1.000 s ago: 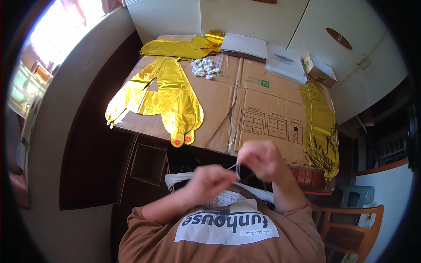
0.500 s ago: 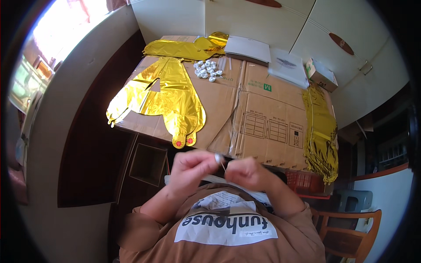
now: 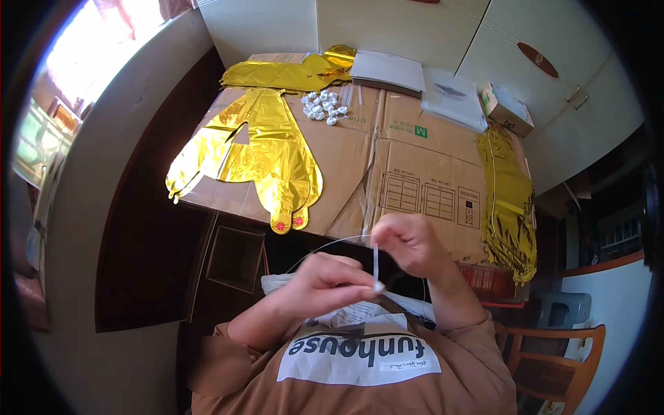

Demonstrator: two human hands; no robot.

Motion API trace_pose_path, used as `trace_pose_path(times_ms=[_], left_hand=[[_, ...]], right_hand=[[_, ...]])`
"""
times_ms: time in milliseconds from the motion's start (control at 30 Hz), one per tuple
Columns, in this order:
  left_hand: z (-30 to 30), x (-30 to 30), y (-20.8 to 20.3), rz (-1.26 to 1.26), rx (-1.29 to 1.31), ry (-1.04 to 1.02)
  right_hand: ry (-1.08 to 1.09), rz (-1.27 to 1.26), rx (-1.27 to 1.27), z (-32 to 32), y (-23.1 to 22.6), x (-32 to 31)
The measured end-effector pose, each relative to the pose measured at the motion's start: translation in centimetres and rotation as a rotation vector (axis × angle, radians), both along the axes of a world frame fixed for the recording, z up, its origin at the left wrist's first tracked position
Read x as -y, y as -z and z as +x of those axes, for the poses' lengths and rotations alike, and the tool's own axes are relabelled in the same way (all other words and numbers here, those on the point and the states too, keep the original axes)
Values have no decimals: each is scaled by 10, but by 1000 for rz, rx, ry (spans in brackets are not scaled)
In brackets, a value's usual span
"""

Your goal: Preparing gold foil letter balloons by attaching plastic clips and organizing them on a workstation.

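Close to my body, my left hand (image 3: 325,285) pinches a small white bundle (image 3: 379,287) between thumb and fingertips. My right hand (image 3: 411,245) is raised above it, at the near edge of the cardboard, its fingers closed on a white ribbon (image 3: 375,265). The ribbon runs straight down from the right fingers to the bundle. A thin pale strand (image 3: 332,242) arcs leftward from my right hand, behind the left one. On the cardboard (image 3: 346,162) lie flat gold foil balloons (image 3: 277,155) and a pile of similar small white bundles (image 3: 323,107).
More gold foil (image 3: 277,75) lies at the back left, and a crumpled gold foil stack (image 3: 508,207) at the right. A white-topped box (image 3: 389,71), clear plastic packet (image 3: 453,100) and small carton (image 3: 507,109) line the back. A wooden chair (image 3: 588,366) stands at the lower right.
My right hand has moved up, away from the left, and the white ribbon now stretches between them. My left hand has shifted right and toward my body.
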State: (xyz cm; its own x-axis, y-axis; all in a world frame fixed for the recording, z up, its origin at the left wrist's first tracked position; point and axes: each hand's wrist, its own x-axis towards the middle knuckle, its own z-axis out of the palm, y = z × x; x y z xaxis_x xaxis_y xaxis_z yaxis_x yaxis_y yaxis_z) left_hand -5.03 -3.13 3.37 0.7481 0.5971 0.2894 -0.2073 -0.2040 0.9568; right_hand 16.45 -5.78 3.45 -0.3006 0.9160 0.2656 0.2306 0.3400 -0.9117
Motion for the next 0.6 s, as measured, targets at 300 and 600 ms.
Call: trace_pose_path(times_ms=[300, 600], left_hand=[[3, 0, 9, -105, 3, -44], [3, -10, 12, -353, 114, -22]], right_hand=[[32, 56, 62, 1, -5, -2], [6, -17, 15, 0, 13, -4]])
